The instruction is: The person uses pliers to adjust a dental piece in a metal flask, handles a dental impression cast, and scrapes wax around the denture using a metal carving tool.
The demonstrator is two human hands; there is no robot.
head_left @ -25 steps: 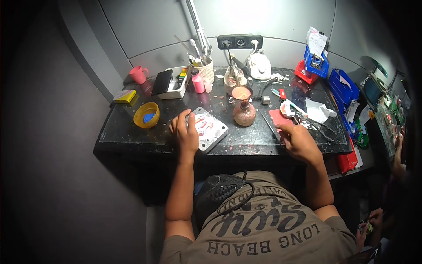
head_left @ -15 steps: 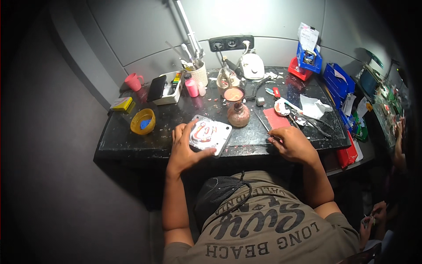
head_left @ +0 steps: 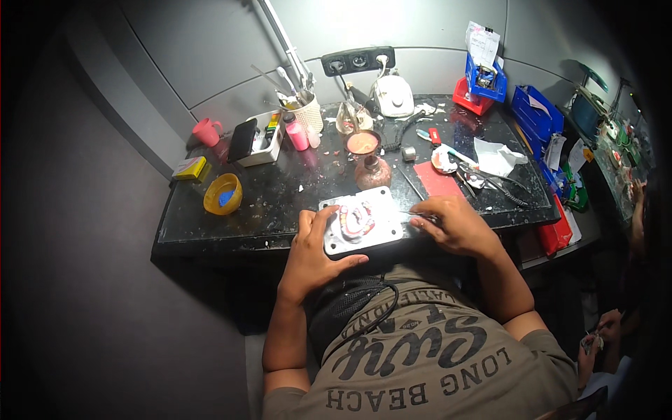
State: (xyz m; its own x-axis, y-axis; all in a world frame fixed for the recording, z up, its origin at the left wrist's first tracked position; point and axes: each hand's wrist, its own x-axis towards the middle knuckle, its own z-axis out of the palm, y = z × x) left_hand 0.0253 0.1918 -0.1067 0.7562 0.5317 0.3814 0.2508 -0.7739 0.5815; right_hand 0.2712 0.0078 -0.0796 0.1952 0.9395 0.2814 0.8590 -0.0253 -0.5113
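My left hand [head_left: 312,250] grips the left side of a pale, square-cornered dental flask half [head_left: 388,234], its thumb along the near edge. A horseshoe-shaped denture [head_left: 358,221], pink with whitish teeth, sits in white material inside it. The flask is at the table's front edge, tilted a little. Just right of it, my right hand [head_left: 456,225] is closed in a pinch around a thin metal instrument [head_left: 413,215], whose tip points at the flask's right edge. Most of its handle is hidden by the fingers.
Beyond the flask stands a round burner-like vessel [head_left: 372,173] under a dish of pinkish material [head_left: 362,143]. A red sheet [head_left: 441,180] and a cable [head_left: 514,194] lie to the right. A yellow bowl [head_left: 222,194] is at left. A co-worker's hands [head_left: 595,339] show lower right.
My left hand has brought the flask rightward and nearer to me. My right hand has moved from beside the red sheet toward the flask with the thin instrument. The view has shifted slightly.
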